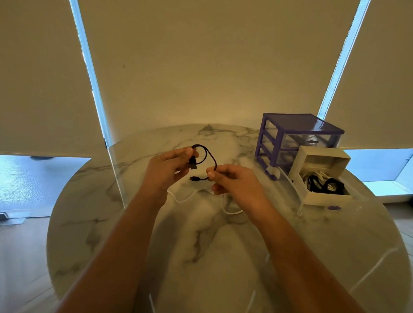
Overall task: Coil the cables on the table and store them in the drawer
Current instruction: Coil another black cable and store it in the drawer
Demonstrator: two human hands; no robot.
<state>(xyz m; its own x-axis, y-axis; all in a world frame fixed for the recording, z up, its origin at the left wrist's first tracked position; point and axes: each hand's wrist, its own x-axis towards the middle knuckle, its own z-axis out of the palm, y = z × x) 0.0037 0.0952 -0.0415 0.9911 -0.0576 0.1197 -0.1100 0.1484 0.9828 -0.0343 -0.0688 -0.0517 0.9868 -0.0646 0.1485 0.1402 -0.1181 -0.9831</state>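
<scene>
A short black cable hangs in the air above the round marble table. My left hand pinches it near its USB plug, and my right hand pinches it close to the other, small plug. Between the hands the cable forms one loop. A white cable lies on the table beneath my hands, partly hidden by my right wrist. At the right, a clear drawer stands pulled out of a purple drawer unit. It holds coiled black and white cables.
A white cardboard lid or box flap stands tilted at the back of the pulled-out drawer. Drawn roller blinds hang behind the table, and wooden floor shows at both sides.
</scene>
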